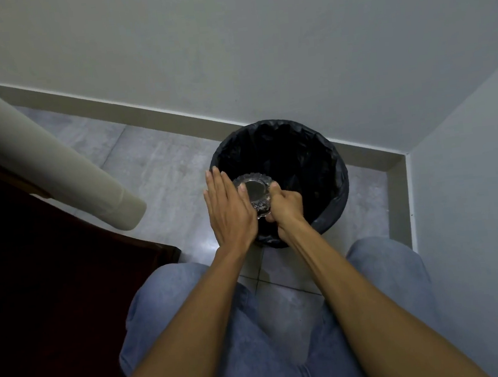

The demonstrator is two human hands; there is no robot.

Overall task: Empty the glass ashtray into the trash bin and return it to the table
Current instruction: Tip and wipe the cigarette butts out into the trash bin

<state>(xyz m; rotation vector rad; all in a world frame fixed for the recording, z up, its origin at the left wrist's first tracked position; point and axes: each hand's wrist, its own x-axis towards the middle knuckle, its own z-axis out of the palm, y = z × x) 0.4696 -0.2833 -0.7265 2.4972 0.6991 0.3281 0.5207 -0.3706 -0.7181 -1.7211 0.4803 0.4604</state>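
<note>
A clear glass ashtray (255, 192) with a scalloped rim is held tilted on edge over the near left side of the trash bin (327, 162), which is round and lined with a black bag. My right hand (285, 204) is shut on the ashtray's lower right rim. My left hand (228, 208) lies flat with fingers straight against the ashtray's left side, thumb touching the glass. The bin's inside is too dark to show any contents.
The bin stands on a grey tiled floor in a corner of pale walls with a skirting board (143, 113). A beige cylinder (57, 164) slants across the left above dark wooden furniture (51, 268). My knees in blue jeans (256, 339) are below.
</note>
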